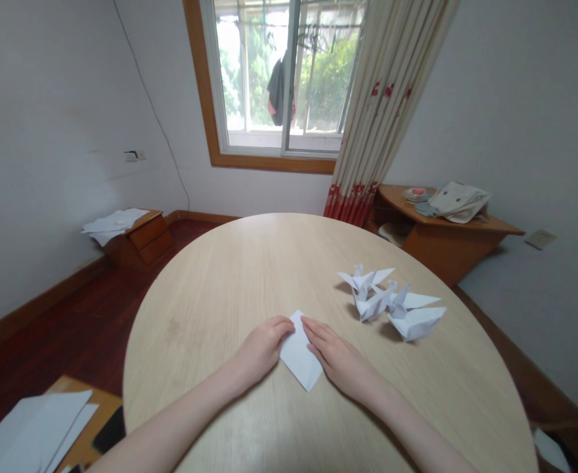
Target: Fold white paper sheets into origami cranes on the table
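Observation:
A small piece of folded white paper (301, 358), kite-shaped, lies on the round wooden table (210, 276) in front of me. My left hand (265, 345) is at its left edge, fingers curled and closed on the paper near the upper corner. Along the right edge rests my right hand (337, 358), its fingers stretched out and touching the paper; its thumb is hidden. Several folded white paper cranes (369, 303) stand grouped beyond my right hand, wings spread, apart from both hands.
Loose white sheets (33, 430) lie on a wooden surface at lower left, beside a dark object (109, 430). More paper (116, 222) covers a low cabinet (146, 240) at left. A corner desk (446, 230) holding a cloth bag (459, 200) stands behind the table at right.

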{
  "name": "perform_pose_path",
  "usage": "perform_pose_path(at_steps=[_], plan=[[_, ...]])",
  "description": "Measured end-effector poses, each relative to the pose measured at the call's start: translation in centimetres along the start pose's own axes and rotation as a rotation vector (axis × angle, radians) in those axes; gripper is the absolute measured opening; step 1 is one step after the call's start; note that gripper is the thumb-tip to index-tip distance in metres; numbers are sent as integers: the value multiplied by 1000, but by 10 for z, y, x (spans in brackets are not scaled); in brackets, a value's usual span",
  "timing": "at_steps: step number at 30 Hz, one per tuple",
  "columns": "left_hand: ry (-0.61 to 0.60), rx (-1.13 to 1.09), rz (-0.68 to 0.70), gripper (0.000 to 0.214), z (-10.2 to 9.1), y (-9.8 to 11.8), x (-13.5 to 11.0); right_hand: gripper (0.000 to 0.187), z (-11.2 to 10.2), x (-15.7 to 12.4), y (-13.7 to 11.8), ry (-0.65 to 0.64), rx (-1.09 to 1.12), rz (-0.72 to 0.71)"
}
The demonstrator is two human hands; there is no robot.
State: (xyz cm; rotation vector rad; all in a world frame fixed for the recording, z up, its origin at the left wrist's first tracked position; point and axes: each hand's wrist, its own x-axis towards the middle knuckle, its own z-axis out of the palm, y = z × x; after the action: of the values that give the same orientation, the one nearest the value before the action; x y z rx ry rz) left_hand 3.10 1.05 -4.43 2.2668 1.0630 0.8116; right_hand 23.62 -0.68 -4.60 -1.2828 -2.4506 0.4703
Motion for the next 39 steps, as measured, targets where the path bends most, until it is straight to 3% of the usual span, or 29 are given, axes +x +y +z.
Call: perform_pose_path(at_steps=[4,13,19,24,29,39], plan=[[-42,88,-26,32,-1,0,-1,51,0,-6,3,-103,-40,8],[-190,142,-92,44,-6,13,-11,64,-1,-10,6,-181,-83,-30],[-394,166,-84,61,-13,16,-15,73,-13,-9,4,-278,-9,-9],[-400,157,-54,84,-20,10,-9,97,-18,-5,2,-355,-12,9],[-383,219,-42,79,-23,8,-4,113,-15,-4,3,-342,-38,-5],[-443,254,-36,62,-37,24,2,120,-18,-2,-3,-351,-36,54]])
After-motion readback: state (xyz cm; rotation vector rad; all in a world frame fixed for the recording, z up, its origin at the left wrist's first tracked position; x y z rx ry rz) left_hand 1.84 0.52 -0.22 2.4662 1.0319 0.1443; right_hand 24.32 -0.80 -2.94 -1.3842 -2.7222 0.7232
